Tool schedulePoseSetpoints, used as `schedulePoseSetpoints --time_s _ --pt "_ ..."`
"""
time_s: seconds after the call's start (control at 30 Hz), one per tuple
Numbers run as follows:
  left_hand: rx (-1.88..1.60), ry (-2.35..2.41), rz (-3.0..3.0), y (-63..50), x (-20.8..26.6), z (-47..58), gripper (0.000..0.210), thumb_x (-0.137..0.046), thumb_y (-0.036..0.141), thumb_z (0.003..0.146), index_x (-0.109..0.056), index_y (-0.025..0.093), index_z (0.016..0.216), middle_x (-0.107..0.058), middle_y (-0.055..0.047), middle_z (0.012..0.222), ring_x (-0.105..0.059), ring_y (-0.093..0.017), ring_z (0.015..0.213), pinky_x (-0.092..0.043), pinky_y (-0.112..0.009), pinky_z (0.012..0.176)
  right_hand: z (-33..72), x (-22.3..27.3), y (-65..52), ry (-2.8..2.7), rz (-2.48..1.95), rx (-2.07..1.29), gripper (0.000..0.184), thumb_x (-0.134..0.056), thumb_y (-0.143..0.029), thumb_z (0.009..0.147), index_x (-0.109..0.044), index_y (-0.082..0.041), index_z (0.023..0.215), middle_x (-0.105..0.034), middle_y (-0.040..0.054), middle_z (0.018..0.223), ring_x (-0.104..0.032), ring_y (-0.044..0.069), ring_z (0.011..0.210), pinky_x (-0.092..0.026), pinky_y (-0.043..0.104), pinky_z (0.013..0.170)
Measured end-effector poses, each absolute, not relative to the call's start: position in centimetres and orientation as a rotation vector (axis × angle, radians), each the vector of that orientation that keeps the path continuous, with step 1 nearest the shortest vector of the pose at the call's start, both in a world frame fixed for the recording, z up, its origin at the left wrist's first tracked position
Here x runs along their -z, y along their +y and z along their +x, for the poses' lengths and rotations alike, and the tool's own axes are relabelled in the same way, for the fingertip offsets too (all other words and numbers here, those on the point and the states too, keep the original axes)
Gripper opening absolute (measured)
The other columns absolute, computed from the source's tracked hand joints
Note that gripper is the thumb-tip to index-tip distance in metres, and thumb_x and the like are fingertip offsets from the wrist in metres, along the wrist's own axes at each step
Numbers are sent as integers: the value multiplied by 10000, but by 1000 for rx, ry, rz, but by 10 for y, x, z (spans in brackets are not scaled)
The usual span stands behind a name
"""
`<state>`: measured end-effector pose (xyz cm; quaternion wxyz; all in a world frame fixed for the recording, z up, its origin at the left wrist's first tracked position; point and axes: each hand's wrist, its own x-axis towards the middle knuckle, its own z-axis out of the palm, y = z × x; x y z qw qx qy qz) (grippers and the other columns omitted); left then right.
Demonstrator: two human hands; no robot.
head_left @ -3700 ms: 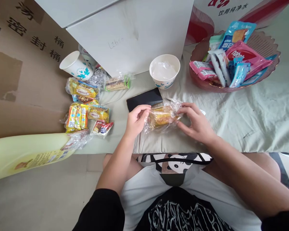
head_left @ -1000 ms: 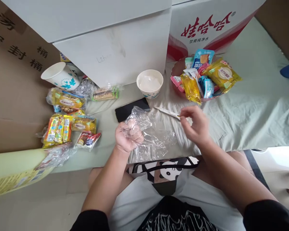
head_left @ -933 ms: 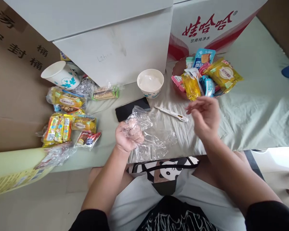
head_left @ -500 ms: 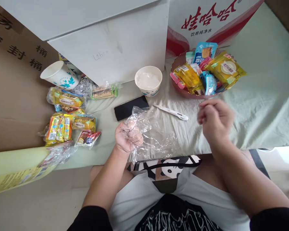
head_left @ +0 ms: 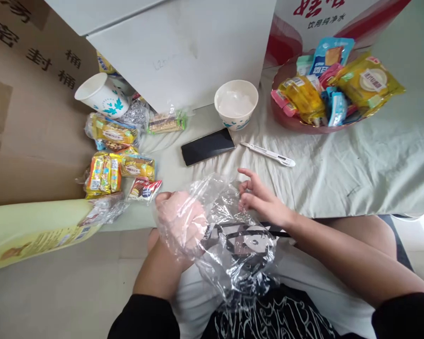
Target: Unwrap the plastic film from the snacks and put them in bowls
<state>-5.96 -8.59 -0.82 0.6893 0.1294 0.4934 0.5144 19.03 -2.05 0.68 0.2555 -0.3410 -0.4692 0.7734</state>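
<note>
A crinkled clear plastic bag (head_left: 233, 254) spreads over my lap and the table's front edge. My left hand (head_left: 182, 219) shows through its film on the left side, rounded, with the fingers curled; whether it is inside or behind the bag I cannot tell. At the bag's upper right edge is my right hand (head_left: 257, 197), index finger stretched out and the others loosely bent. It seems to hold nothing. Beyond the hands lie a black phone (head_left: 208, 147) and a white utility knife (head_left: 268, 154), with a paper bowl (head_left: 236, 106) behind them.
A reddish bowl (head_left: 282, 120) full of packaged snacks stands at the back right. On the left are a tipped paper cup (head_left: 102, 96), several snack packs (head_left: 104, 174) and a small red packet (head_left: 144, 189). White (head_left: 183, 56) and brown cardboard boxes (head_left: 28, 132) border the table.
My right hand has moved left to the bag, its fingers opening out. The plastic bag has spread over my left hand and down towards my lap. The view has shifted slightly.
</note>
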Motion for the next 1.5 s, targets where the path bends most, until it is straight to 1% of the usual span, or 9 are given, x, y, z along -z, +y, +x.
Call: schedulePoseSetpoints --time_s 0.2,0.33,0.5,0.7,0.8,0.97,1.13,1.33,1.5 --pt "-1180 1066 126 -51 -32 -59 736 -474 823 762 -93 258 484 150 101 385 29 -67 230 -130 -270 245 192 -7 -16 -1222 -722 -2154 910 -600 -550 922 -41 -318 1601 -739 58 1025 -771 229 807 -622 388 677" --pt "-1067 865 266 -18 -58 -48 565 -534 530 814 -183 231 486 -127 55 380 -219 -88 283 -299 -258 324 193 -3 -5 -1171 -1048 -1742 727 -646 -327 910 -243 -337 1515 -691 -36 802 -678 165 568 -570 331 563" --pt "-1347 1033 255 3 -58 -45 339 -494 279 886 -359 200 585 -246 62 494 -264 -59 354 -242 -182 371 209 -1 15 -1115 -1249 -1305 558 -610 -249 900 -383 -345 1400 -633 -54 727 -610 148 528 -536 298 531" --pt "-1378 1095 351 5 -46 -36 146 -613 232 716 -470 215 740 -473 45 592 -479 -94 468 -409 -204 453 217 1 22 -1176 -1147 -1474 728 -716 -400 877 -305 -367 1477 -726 54 1045 -736 226 892 -611 405 774" --pt "-1367 1150 442 6 -40 -30 316 -656 140 567 -462 228 801 -569 56 654 -547 -106 518 -440 -207 473 217 2 21 -1362 -1002 -1453 714 -798 -430 794 -439 -325 1402 -699 77 1185 -705 250 1089 -594 432 883" --pt "-1272 1354 665 7 -28 -27 491 -795 172 607 -502 256 993 -600 104 625 -484 -79 411 -349 -181 403 218 -9 18 -1443 -1191 -1428 226 -703 -433 880 -639 -238 975 -687 -1 758 -678 156 654 -532 291 586" --pt "-1106 1358 930 5 -25 -29 236 -811 311 714 -648 177 820 -610 37 553 -507 -88 391 -369 -203 398 218 -13 22 -1304 -1187 -1378 267 -673 -498 891 -595 -243 903 -540 -68 549 -509 103 430 -429 248 445" --pt "-1468 1264 774 9 -32 -36 148 -704 300 754 -599 196 765 -536 57 511 -496 -88 415 -394 -189 416 221 -9 23 -1279 -1290 -1304 189 -668 -434 917 -606 -257 891 -470 -66 562 -417 96 424 -333 230 389" --pt "-1147 1190 889 7 -34 -51 537 -775 119 586 -557 237 1062 -709 9 892 -701 -144 665 -557 -235 585 220 -10 21 -1312 -1288 -1364 212 -689 -453 890 -622 -252 881 -503 -52 583 -433 101 450 -333 234 405"
